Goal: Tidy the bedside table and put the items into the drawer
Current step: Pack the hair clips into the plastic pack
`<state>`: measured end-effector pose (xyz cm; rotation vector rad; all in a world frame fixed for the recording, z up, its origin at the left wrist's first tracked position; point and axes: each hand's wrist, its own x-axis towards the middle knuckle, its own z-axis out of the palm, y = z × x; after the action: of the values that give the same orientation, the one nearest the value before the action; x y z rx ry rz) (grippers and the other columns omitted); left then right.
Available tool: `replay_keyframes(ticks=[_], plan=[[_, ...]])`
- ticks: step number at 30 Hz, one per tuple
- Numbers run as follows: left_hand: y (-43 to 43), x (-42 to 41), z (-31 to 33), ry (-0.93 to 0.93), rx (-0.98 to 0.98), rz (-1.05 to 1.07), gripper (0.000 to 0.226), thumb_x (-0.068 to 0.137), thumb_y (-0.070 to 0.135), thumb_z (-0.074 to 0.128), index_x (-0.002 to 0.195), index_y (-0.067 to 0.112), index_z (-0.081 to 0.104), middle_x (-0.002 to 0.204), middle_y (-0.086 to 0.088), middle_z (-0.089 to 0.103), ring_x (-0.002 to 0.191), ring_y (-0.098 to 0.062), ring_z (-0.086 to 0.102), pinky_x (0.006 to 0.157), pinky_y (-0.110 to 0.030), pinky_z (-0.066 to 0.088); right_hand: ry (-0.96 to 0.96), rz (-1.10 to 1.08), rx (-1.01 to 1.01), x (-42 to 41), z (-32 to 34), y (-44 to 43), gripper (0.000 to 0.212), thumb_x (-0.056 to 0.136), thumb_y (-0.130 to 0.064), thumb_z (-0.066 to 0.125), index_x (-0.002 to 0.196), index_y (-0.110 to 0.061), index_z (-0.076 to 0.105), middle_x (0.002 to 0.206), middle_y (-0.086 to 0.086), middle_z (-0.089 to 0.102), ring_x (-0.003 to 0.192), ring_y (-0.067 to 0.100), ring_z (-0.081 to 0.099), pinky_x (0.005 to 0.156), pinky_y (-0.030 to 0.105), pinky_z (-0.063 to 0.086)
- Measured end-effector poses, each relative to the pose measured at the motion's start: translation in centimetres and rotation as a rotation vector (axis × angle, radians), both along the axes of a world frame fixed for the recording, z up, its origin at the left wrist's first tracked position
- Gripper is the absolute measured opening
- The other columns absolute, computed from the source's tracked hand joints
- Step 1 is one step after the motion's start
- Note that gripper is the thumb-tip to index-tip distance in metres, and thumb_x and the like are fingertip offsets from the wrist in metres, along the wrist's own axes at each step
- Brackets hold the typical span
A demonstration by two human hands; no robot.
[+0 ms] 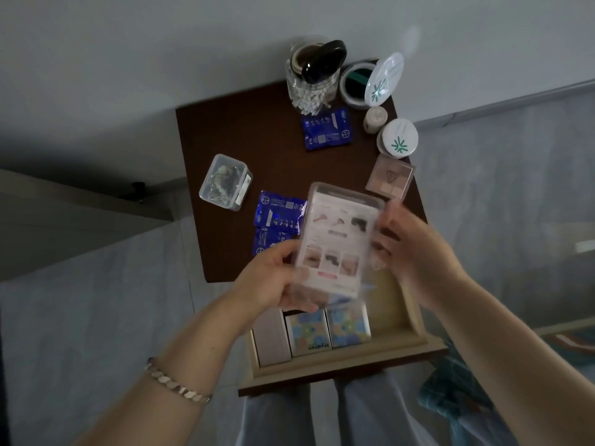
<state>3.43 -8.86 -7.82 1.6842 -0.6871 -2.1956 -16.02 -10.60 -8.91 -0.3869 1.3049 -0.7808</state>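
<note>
The left hand (277, 280) and right hand (410, 249) grip a clear box (338, 239) by its edges over the open drawer (338, 368); it likely needs lowering into the bare right side.

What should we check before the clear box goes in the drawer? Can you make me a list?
1. Drawer open: ok.
2. Left hand and right hand both hold the clear box: ok.
3. Room in the drawer: ok, there is bare floor to the right of the patterned boxes.
4. Clear box lid closed: cannot tell, it is blurred.
5. Table all tidied: not ok, the blue packets and the jar are among the things on it.
</note>
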Motion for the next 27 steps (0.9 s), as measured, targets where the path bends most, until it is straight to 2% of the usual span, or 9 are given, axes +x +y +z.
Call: replay_keyframes(ticks=[3, 7, 9, 11, 13, 16, 20, 23, 27], plan=[[-0.1, 0.1, 0.2, 0.154, 0.098, 0.299, 0.031, 0.092, 0.002, 0.042, 0.114, 0.018, 0.057, 0.108, -0.014, 0.069, 0.086, -0.029, 0.07, 0.066, -0.037, 0.06, -0.023, 0.048, 0.061, 0.1, -0.5, 1.6, 0.055, 0.066, -0.02, 0.073, 0.116, -0.022, 0.05, 0.112, 0.01, 0.065, 0.094, 0.021, 0.067, 0.079, 0.036, 0.057], [0.1, 0.2, 0.4, 0.18, 0.085, 0.323, 0.028, 0.097, 0.02, 0.036, 0.113, 0.016, 0.059, 0.1, -0.015, 0.071, 0.084, -0.029, 0.07, 0.072, -0.038, 0.058, 0.109, 0.099, 0.063, 1.1, -0.6, 2.4, 0.058, 0.08, 0.0, 0.062, 0.131, -0.019, 0.042, 0.096, 0.003, 0.07, 0.086, 0.019, 0.07, 0.076, 0.036, 0.057], [0.1, 0.1, 0.3, 0.114, 0.086, 0.243, 0.034, 0.095, 0.036, 0.036, 0.109, 0.018, 0.06, 0.1, -0.015, 0.071, 0.085, -0.027, 0.07, 0.071, -0.037, 0.058, 0.25, 0.166, 0.011, 1.5, -1.0, 2.7, 0.042, 0.082, -0.001, 0.062, 0.12, -0.017, 0.054, 0.09, -0.004, 0.07, 0.078, 0.009, 0.07, 0.068, 0.025, 0.058], [0.1, 0.1, 0.1, -0.092, -0.004, -0.008, 0.033, 0.087, 0.045, 0.044, 0.1, 0.02, 0.061, 0.097, -0.01, 0.072, 0.08, -0.023, 0.071, 0.065, -0.031, 0.059, 0.302, 0.156, -0.017, 1.8, -1.1, 2.8, 0.032, 0.082, -0.001, 0.063, 0.108, -0.019, 0.06, 0.087, -0.009, 0.069, 0.072, 0.002, 0.069, 0.061, 0.017, 0.056], [0.1, 0.1, -0.2, -0.255, -0.108, -0.154, 0.019, 0.087, 0.037, 0.054, 0.09, 0.019, 0.06, 0.087, -0.004, 0.071, 0.067, -0.017, 0.071, 0.055, -0.024, 0.057, 0.316, 0.152, -0.031, 1.8, -1.3, 3.1, 0.028, 0.082, -0.002, 0.063, 0.103, -0.02, 0.061, 0.089, -0.008, 0.069, 0.073, 0.001, 0.068, 0.06, 0.016, 0.055], [0.3, 0.2, -0.5, -0.303, -0.189, -0.081, 0.011, 0.09, 0.025, 0.054, 0.09, 0.016, 0.059, 0.076, 0.001, 0.069, 0.053, -0.009, 0.066, 0.046, -0.017, 0.051, 0.271, 0.204, 0.07, 2.2, -1.2, 3.5, 0.011, 0.088, -0.02, 0.056, 0.095, -0.013, 0.062, 0.081, -0.003, 0.068, 0.068, 0.007, 0.067, 0.062, 0.02, 0.055], [0.8, -0.4, -0.9, -0.332, -0.251, -0.021, 0.011, 0.089, 0.024, 0.055, 0.095, 0.015, 0.058, 0.079, 0.001, 0.068, 0.052, -0.006, 0.065, 0.043, -0.011, 0.045, 0.2, 0.414, 0.126, 2.7, -1.1, 4.0, 0.053, 0.079, -0.057, 0.035, 0.075, -0.01, 0.058, 0.058, 0.0, 0.055, 0.051, 0.011, 0.05, 0.051, 0.021, 0.041], [1.3, -0.8, -1.2, -0.336, -0.218, -0.01, 0.02, 0.088, 0.029, 0.056, 0.096, 0.011, 0.061, 0.08, -0.001, 0.069, 0.051, -0.008, 0.065, 0.042, -0.013, 0.045, 0.277, 0.367, 0.055, 3.0, -1.3, 4.2, 0.048, 0.07, -0.057, 0.038, 0.075, -0.014, 0.059, 0.053, -0.005, 0.053, 0.047, 0.008, 0.046, 0.049, 0.021, 0.037], [1.5, -0.9, -1.5, -0.414, -0.161, -0.107, 0.04, 0.089, 0.044, 0.049, 0.078, 0.008, 0.064, 0.057, -0.002, 0.066, 0.042, -0.007, 0.059, 0.041, -0.015, 0.043, 0.401, 0.288, 0.003, 3.1, -1.9, 4.4, 0.044, 0.089, -0.043, 0.042, 0.057, -0.016, 0.054, 0.043, -0.006, 0.05, 0.043, 0.006, 0.044, 0.05, 0.024, 0.037]])
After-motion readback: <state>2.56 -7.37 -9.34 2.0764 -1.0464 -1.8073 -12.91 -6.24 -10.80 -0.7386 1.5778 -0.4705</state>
